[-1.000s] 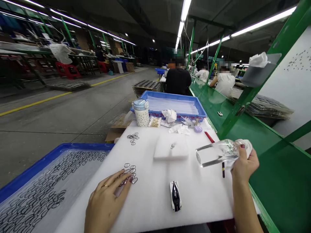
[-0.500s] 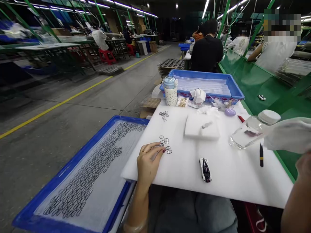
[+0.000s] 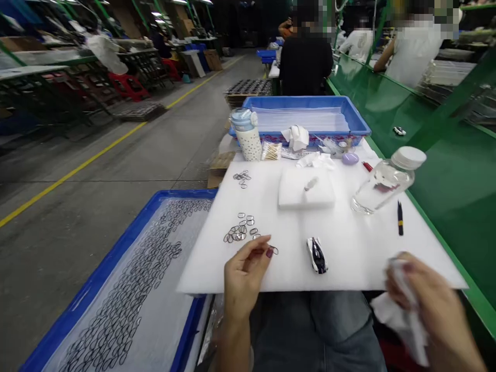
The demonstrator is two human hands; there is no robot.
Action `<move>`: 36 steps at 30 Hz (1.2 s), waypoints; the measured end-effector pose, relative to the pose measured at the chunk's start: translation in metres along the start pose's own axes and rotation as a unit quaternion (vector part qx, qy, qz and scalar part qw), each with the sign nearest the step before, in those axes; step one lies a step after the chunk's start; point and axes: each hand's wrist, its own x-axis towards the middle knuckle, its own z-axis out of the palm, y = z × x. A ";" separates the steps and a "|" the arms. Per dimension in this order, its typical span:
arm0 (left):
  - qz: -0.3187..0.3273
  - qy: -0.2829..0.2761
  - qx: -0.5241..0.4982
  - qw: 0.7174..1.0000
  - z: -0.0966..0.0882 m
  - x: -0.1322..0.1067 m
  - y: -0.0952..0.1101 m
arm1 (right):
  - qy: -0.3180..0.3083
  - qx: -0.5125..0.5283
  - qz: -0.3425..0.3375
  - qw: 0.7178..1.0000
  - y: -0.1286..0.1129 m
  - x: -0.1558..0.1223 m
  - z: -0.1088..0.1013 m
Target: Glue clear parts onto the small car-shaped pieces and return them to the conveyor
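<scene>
My left hand [image 3: 244,274] hovers over the near edge of the white foam pad [image 3: 341,248], its fingers pinched on a small clear oval ring [image 3: 273,250]. Just beyond it lies a cluster of several more rings [image 3: 240,230]. My right hand [image 3: 430,305] is below the pad's right corner, blurred, closed around a white cloth [image 3: 403,320]. A clear bottle with a white cap [image 3: 383,181] stands tilted on the pad at the right. A small black and white toy car [image 3: 316,254] lies between my hands.
A blue tray [image 3: 182,194] full of rings sits at my left. A white foam block [image 3: 306,188], black tweezers [image 3: 399,218], a spotted cup [image 3: 246,135], cotton swabs and another blue tray [image 3: 358,121] lie further back. A green conveyor [image 3: 445,175] runs on the right, with seated people ahead.
The bottle has left my right hand and stands on the pad; that hand dropped to the near right with the cloth. My left hand drew back, pinching one ring.
</scene>
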 end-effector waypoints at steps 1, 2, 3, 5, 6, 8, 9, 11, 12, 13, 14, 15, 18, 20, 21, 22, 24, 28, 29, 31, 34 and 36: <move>-0.009 -0.036 -0.027 0.999 0.011 -0.008 0.003 | -0.044 -0.021 0.019 0.999 0.003 -0.006 0.013; -0.008 -0.079 -0.042 0.996 0.021 -0.015 0.006 | -0.088 -0.044 0.029 0.995 0.004 -0.010 0.026; 0.003 -0.118 -0.047 0.992 0.029 -0.021 0.009 | -0.122 -0.070 0.027 0.990 0.004 -0.013 0.040; 0.039 -0.181 -0.030 0.982 0.040 -0.029 0.014 | -0.144 -0.123 -0.011 0.982 0.003 -0.013 0.062; 0.060 -0.201 -0.014 0.978 0.043 -0.031 0.016 | -0.149 -0.147 -0.030 0.977 0.001 -0.012 0.069; 0.087 -0.235 0.019 0.968 0.043 -0.032 0.016 | -0.179 -0.194 -0.042 0.963 -0.002 -0.010 0.077; 0.091 -0.251 0.028 0.963 0.041 -0.032 0.016 | -0.203 -0.214 -0.039 0.955 -0.003 -0.009 0.077; 0.082 -0.269 0.029 0.959 0.037 -0.033 0.014 | -0.242 -0.236 -0.031 0.941 -0.005 -0.010 0.076; 0.074 -0.269 0.022 0.960 0.036 -0.033 0.013 | -0.252 -0.239 -0.031 0.937 -0.005 -0.010 0.075; 0.066 -0.265 0.015 0.962 0.034 -0.033 0.013 | -0.258 -0.238 -0.032 0.936 -0.005 -0.011 0.073; 0.060 -0.262 0.007 0.963 0.034 -0.034 0.013 | -0.261 -0.232 -0.031 0.936 -0.006 -0.011 0.072; 0.056 -0.259 0.000 0.964 0.034 -0.034 0.013 | -0.264 -0.226 -0.029 0.937 -0.006 -0.011 0.071; 0.037 -0.269 -0.019 0.962 0.033 -0.032 0.014 | -0.283 -0.215 -0.024 0.935 -0.009 -0.010 0.069; 0.000 -0.291 -0.031 0.956 0.032 -0.029 0.014 | -0.300 -0.223 -0.022 0.927 -0.010 -0.009 0.069; -0.024 -0.301 -0.038 0.953 0.031 -0.028 0.013 | -0.305 -0.229 -0.024 0.924 -0.010 -0.009 0.069; -0.048 -0.304 -0.048 0.950 0.031 -0.028 0.012 | -0.306 -0.230 -0.029 0.924 -0.009 -0.010 0.070; -0.081 -0.278 -0.092 0.953 0.030 -0.029 0.010 | -0.276 -0.198 -0.042 0.940 -0.005 -0.013 0.075; -0.027 -0.235 -0.210 0.949 0.037 -0.034 0.002 | -0.161 0.009 0.017 0.987 0.008 -0.024 0.093; -0.014 -0.237 -0.226 0.945 0.039 -0.035 0.000 | -0.145 0.065 0.046 0.986 0.011 -0.026 0.099; -0.020 -0.230 -0.240 0.943 0.044 -0.036 -0.003 | -0.133 0.156 0.088 0.975 0.016 -0.029 0.109; -0.051 -0.212 -0.245 0.945 0.048 -0.037 -0.005 | -0.124 0.228 0.104 0.960 0.020 -0.032 0.120; -0.054 -0.210 -0.250 0.944 0.048 -0.037 -0.005 | -0.123 0.250 0.102 0.955 0.020 -0.033 0.124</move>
